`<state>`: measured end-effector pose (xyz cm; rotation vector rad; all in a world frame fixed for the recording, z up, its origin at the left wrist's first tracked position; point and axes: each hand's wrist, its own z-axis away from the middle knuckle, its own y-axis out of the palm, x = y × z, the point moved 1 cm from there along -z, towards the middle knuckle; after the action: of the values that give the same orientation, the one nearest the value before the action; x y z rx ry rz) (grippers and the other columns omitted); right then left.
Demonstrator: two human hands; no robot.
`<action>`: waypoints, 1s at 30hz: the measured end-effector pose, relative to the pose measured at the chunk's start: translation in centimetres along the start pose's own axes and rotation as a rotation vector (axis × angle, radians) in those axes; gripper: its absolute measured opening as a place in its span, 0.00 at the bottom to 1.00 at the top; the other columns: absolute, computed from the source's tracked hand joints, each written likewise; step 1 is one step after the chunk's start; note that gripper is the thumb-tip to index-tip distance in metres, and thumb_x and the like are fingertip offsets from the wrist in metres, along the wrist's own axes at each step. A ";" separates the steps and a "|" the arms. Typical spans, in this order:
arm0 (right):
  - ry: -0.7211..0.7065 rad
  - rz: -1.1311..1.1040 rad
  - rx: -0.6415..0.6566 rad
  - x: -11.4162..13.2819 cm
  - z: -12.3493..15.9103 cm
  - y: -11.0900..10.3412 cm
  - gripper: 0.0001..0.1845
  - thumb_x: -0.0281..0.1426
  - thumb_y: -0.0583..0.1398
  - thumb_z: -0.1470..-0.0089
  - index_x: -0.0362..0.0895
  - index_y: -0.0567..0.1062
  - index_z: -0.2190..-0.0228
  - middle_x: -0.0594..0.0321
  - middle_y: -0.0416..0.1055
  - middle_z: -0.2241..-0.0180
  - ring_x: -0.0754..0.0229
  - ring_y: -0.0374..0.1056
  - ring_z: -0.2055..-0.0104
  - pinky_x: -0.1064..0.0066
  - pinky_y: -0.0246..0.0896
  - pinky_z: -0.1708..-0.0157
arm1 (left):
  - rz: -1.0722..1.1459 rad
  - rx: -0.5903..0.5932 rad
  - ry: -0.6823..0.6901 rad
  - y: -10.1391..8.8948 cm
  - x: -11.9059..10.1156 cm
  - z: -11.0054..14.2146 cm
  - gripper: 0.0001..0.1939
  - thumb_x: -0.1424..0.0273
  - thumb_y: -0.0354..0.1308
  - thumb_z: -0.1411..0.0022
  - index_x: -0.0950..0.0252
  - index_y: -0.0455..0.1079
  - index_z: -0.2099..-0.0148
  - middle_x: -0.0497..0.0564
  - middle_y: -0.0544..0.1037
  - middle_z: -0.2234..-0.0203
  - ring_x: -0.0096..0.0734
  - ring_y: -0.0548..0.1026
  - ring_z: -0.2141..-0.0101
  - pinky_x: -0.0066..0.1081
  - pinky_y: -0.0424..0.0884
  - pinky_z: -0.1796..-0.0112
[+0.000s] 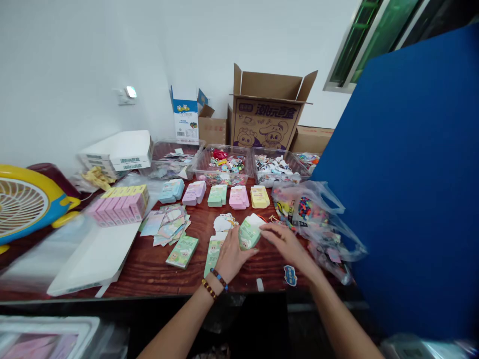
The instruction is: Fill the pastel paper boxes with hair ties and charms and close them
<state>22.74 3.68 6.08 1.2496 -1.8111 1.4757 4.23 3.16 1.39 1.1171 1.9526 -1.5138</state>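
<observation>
My left hand [234, 252], with beaded bracelets at the wrist, is closed around a small green printed box [250, 234], tilted with its white top flap up. At the box's upper right edge are the bent fingers of my right hand [280, 242]; what they pinch, if anything, is hidden. A thin orange-red string shows just behind them. Partly under my left forearm lies a flat green box [213, 252]. Another green box [182, 251] rests further left. Behind my left hand are white die-cut cards [223, 223].
Flattened coloured boxes [218, 196] form a row across the table. Behind them stand clear trays [224, 177] of small items and a large carton [262, 119]. Pink boxes [119, 207], loose cards [170, 224] and a fan [26, 204] are left; plastic bags [314, 214] and a blue panel [411, 189] right.
</observation>
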 end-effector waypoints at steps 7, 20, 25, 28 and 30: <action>0.046 -0.032 -0.080 -0.2 2.4 3.9 0.17 0.41 0.54 0.38 0.44 0.74 0.56 0.58 0.75 0.65 0.55 0.69 0.63 0.67 0.63 0.61 | 0.187 -0.025 -0.019 0.5 -1.6 1.1 0.34 0.67 0.64 0.45 0.65 0.55 0.39 0.59 0.68 0.47 0.45 0.69 0.45 0.45 0.65 0.44; 0.148 -0.383 0.104 0.3 2.2 3.7 0.21 0.45 0.61 0.44 0.51 0.70 0.52 0.62 0.74 0.64 0.56 0.69 0.63 0.68 0.64 0.64 | 0.875 0.321 -0.152 -5.0 -1.0 1.7 0.21 0.62 0.62 0.39 0.60 0.62 0.46 0.48 0.73 0.63 0.30 0.74 0.63 0.29 0.70 0.62; 0.135 -0.416 0.005 0.5 2.2 4.0 0.15 0.45 0.64 0.47 0.47 0.74 0.65 0.63 0.72 0.70 0.58 0.67 0.68 0.69 0.62 0.68 | 0.834 0.330 -0.159 -5.6 -1.1 1.9 0.21 0.64 0.63 0.41 0.60 0.63 0.47 0.46 0.70 0.65 0.26 0.71 0.67 0.26 0.68 0.65; 0.037 -0.302 -0.011 1.1 2.1 3.8 0.14 0.43 0.62 0.44 0.45 0.75 0.72 0.62 0.71 0.69 0.58 0.66 0.66 0.68 0.61 0.64 | 0.746 0.343 -0.119 -5.7 -0.9 2.2 0.19 0.65 0.62 0.40 0.61 0.65 0.48 0.46 0.70 0.65 0.27 0.70 0.65 0.26 0.67 0.64; 0.010 -0.255 -0.015 1.5 2.1 3.8 0.12 0.42 0.61 0.43 0.46 0.75 0.70 0.62 0.70 0.69 0.58 0.66 0.66 0.68 0.61 0.64 | 0.733 0.338 -0.117 -5.7 -0.6 2.4 0.18 0.64 0.61 0.39 0.61 0.65 0.48 0.48 0.72 0.64 0.30 0.71 0.63 0.28 0.68 0.62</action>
<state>19.14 1.20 4.79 1.4039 -1.5856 1.3217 -0.28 0.25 4.52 1.6067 1.0307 -1.4488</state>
